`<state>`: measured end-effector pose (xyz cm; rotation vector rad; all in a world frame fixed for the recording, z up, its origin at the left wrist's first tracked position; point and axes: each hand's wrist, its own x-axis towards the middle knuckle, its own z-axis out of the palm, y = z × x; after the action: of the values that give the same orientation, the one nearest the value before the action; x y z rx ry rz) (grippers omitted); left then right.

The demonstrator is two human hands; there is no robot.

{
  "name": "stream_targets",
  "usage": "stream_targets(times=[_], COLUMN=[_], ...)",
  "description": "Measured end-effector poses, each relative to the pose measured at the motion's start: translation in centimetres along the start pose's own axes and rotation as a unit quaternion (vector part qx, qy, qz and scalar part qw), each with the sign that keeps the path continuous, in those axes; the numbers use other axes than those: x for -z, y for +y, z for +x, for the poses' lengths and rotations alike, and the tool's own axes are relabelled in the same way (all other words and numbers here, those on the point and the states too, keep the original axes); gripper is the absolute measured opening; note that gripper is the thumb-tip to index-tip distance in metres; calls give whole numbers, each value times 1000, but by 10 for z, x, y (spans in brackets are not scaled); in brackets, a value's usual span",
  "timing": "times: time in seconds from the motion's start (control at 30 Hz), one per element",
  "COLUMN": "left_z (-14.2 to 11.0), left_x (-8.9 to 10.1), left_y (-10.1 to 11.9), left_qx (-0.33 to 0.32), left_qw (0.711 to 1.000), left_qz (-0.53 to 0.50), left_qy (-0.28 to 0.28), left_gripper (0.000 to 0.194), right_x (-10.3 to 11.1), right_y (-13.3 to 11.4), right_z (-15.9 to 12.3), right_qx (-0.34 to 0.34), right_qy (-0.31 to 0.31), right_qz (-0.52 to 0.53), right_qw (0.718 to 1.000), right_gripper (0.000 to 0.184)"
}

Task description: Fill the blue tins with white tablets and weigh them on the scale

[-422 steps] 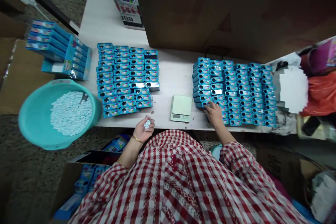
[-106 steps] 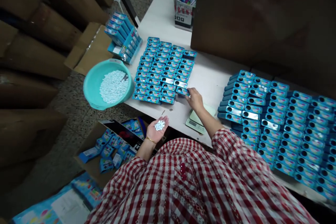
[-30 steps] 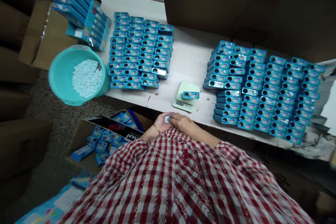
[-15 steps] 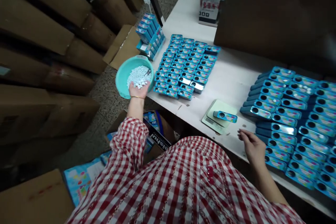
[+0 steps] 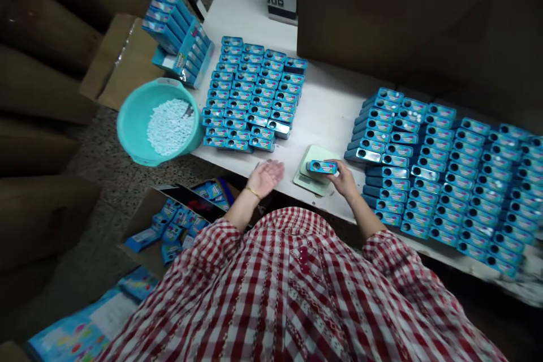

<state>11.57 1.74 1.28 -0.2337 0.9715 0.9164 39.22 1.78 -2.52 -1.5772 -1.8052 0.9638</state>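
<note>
My right hand [image 5: 344,181] grips the end of a small blue tin [image 5: 322,167] with a dark round hole in its top. The tin is over a pale green weighing scale [image 5: 311,181]; I cannot tell whether it still rests on it. My left hand [image 5: 268,177] is palm up by the table's front edge, left of the scale, fingers stretched out. No thing can be made out in its palm. Left of the table, a turquoise basin [image 5: 131,124] holds many small white pellets [image 5: 169,127].
Rows of blue tins [image 5: 254,90] stand left of the scale, and a larger block of tins [image 5: 449,181] stands to the right. A display carton of boxes [image 5: 182,51] sits beyond the basin. Below the table is an open cardboard box [image 5: 144,215] of blue packs.
My left hand has come out of the basin and moved right, towards the scale. My right hand has moved to the tin and taken hold of it. The view has shifted right.
</note>
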Motion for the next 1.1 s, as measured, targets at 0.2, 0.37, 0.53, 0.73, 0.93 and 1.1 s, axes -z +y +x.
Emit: stream_targets(times=[0.2,0.37,0.53,0.73,0.93,1.1], left_z=[27,36,40,36,30,26], left_x=[-25,-40,-43,-37,-20,-10], left_y=[-36,-48,-61,-57,-50,-46], left_qx=[39,46,62,57,45,42], left_qw=[998,998,997,998,998,998], left_qz=[-12,-11,-10,-14,-30,-30], left_qy=[-54,-47,-35,-1,22,38], left_gripper=[35,30,25,23,21,20], right_x=[7,9,15,10,-17,-19], right_y=[-85,-104,-104,-66,-2,8], right_z=[-10,-13,-23,-29,-17,-21], right_qx=[158,173,168,75,-56,-55], right_qy=[-71,-86,-77,17,102,80], right_qz=[-253,-359,-356,-128,123,139], right_qw=[952,913,916,989,986,985], right_gripper=[38,36,37,33,39,51])
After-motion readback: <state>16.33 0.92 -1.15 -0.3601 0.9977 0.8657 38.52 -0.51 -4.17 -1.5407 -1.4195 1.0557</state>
